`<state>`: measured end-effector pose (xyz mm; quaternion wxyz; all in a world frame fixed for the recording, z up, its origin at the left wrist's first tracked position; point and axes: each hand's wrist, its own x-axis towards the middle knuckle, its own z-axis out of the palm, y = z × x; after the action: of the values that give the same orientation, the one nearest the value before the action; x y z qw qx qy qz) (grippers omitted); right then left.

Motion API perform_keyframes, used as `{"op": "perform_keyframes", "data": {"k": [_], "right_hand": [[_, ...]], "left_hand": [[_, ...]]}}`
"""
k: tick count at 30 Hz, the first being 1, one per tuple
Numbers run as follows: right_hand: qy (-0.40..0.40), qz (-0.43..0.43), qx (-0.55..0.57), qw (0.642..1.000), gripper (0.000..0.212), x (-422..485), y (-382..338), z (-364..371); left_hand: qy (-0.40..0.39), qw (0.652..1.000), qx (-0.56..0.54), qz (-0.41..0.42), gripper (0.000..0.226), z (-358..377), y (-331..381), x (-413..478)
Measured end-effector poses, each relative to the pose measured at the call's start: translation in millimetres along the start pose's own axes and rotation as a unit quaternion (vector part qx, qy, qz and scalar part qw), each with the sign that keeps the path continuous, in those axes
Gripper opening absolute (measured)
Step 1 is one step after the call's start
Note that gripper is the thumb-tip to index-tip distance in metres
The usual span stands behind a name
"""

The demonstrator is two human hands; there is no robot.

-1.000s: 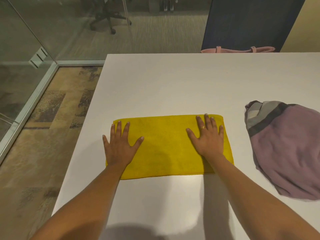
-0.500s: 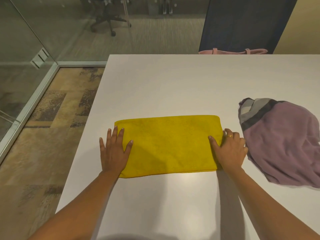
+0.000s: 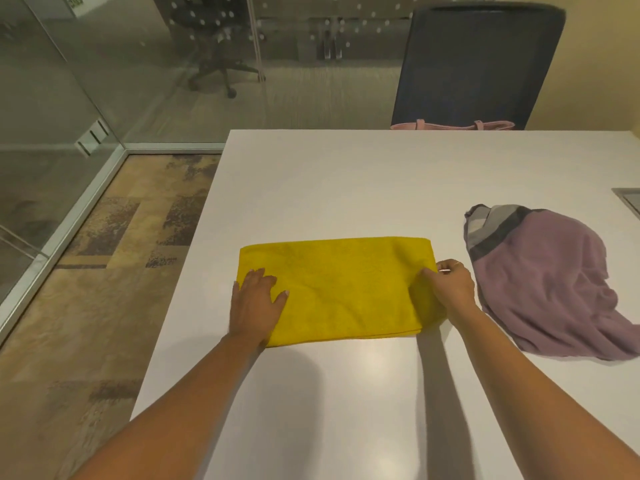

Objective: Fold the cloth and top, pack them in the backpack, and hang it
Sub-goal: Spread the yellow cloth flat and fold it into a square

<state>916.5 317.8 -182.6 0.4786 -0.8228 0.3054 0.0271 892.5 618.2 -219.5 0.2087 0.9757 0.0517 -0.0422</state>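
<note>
Yellow cloth (image 3: 336,289) lies flat on the white table (image 3: 346,185) as a folded rectangle, its long axis running left to right across the person. A hand sits at each short end, so the fabric lies between them: the left hand (image 3: 256,306) on the left end, the right hand (image 3: 450,289) at the right end. The left hand lies palm down with fingers straight, thumb spread inward, pressing that end to the table; it grips nothing. The right hand has curled fingers, thumb on top of the fabric and the others tucked at or under the right edge, pinching that short edge; the near right corner looks slightly raised. Both forearms reach forward from the near side, roughly parallel, wrists low

The step in hand seems to be a further fold, and it turns on that left-right axis: the pinched right end would most likely swing over toward the left hand, which anchors the opposite end. Layers could slide apart if only the upper one is caught; how many the fingers hold cannot be told

The purple top (image 3: 547,282) lies crumpled just right of the right hand, apart from the cloth, not yet folded. A pink strapped bag (image 3: 450,125) shows beyond the table's far edge before a dark chair (image 3: 478,64); whether it is the backpack cannot be told
</note>
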Motion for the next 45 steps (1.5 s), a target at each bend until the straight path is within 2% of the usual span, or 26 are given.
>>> {"op": "perform_keyframes", "data": {"k": [2, 4, 8, 11, 13, 15, 19, 20, 22, 25, 27, 29, 31, 34, 36, 38, 40, 43, 45], "right_hand": [[-0.007, -0.009, 0.037, 0.999, 0.023, -7.9, -14.2, 4.6], [-0.026, -0.033, 0.061, 0.997, 0.023, -18.8, -31.2, 14.9], [-0.099, -0.098, 0.107, 0.984, 0.028, -50.1, -62.9, 48.6], [-0.146, -0.146, 0.099, 0.973, 0.03, -79.7, -82.8, 79.3], [-0.174, -0.166, 0.112, 0.964, 0.029, -96.7, -90.4, 99.7], [-0.202, -0.174, 0.116, 0.957, 0.027, -109.5, -92.1, 118.7], [-0.29, -0.171, 0.127, 0.933, 0.019, -125.3, -87.9, 141.1], [-0.287, -0.181, 0.132, 0.931, 0.014, -125.4, -85.3, 143.2], [-0.225, -0.221, 0.103, 0.943, 0.008, -120.4, -79.0, 142.2], [-0.153, -0.288, -0.068, 0.943, 0.02, -105.4, -64.0, 137.3], [-0.181, -0.324, -0.189, 0.909, 0.03, -95.7, -50.3, 139.3], [-0.22, -0.357, -0.298, 0.858, 0.043, -90.6, -36.5, 145.6], [-0.236, -0.374, -0.37, 0.817, 0.053, -88.8, -24.8, 153.0], [-0.236, -0.367, -0.416, 0.797, 0.06, -90.0, -12.4, 162.4], [-0.231, -0.365, -0.423, 0.796, 0.073, -91.5, -6.4, 166.5], [-0.21, -0.39, -0.395, 0.805, 0.097, -89.8, -0.3, 168.7], [-0.201, -0.412, -0.385, 0.801, 0.104, -84.6, 4.6, 167.8], [-0.251, -0.423, -0.424, 0.761, 0.108, -72.5, 5.7, 155.2], [-0.292, -0.44, -0.431, 0.732, 0.094, -62.1, -0.2, 141.0]], "left_hand": [[0.021, 0.993, -0.115, -0.017, 0.032, -8.4, 14.0, -0.7], [0.01, 0.97, -0.237, -0.045, 0.021, -18.7, 26.2, 1.3], [-0.055, 0.888, -0.448, -0.088, 0.009, -41.6, 44.6, 10.0], [-0.048, 0.837, -0.529, -0.135, 0.015, -57.9, 48.5, 16.7], [-0.039, 0.825, -0.541, -0.155, 0.017, -66.1, 44.6, 20.3], [-0.032, 0.835, -0.526, -0.158, 0.016, -71.7, 34.8, 22.1], [-0.015, 0.879, -0.454, -0.146, 0.016, -74.6, 8.8, 24.1], [-0.008, 0.883, -0.445, -0.15, 0.019, -75.4, 3.1, 24.0], [0.001, 0.893, -0.42, -0.159, 0.028, -76.5, -7.8, 23.0], [-0.002, 0.915, -0.364, -0.174, 0.042, -71.9, -25.5, 22.3], [-0.002, 0.928, -0.325, -0.185, 0.048, -66.3, -35.9, 22.1], [0.007, 0.941, -0.283, -0.187, 0.053, -59.6, -40.9, 19.9], [0.03, 0.959, -0.233, -0.157, 0.056, -51.8, -40.7, 14.8], [0.046, 0.987, -0.149, -0.036, 0.052, -38.2, -38.4, 6.2], [-0.004, 0.997, -0.071, 0.034, 0.053, -27.6, -38.5, 4.2], [-0.062, 0.996, 0.013, 0.06, 0.054, -16.4, -40.2, 3.7], [-0.083, 0.992, 0.074, 0.062, 0.054, -9.5, -41.0, 1.7], [-0.006, 0.994, 0.086, 0.064, 0.062, -11.8, -36.3, -2.4], [0.05, 0.995, 0.054, 0.074, 0.071, -18.8, -29.4, -1.6]]}}
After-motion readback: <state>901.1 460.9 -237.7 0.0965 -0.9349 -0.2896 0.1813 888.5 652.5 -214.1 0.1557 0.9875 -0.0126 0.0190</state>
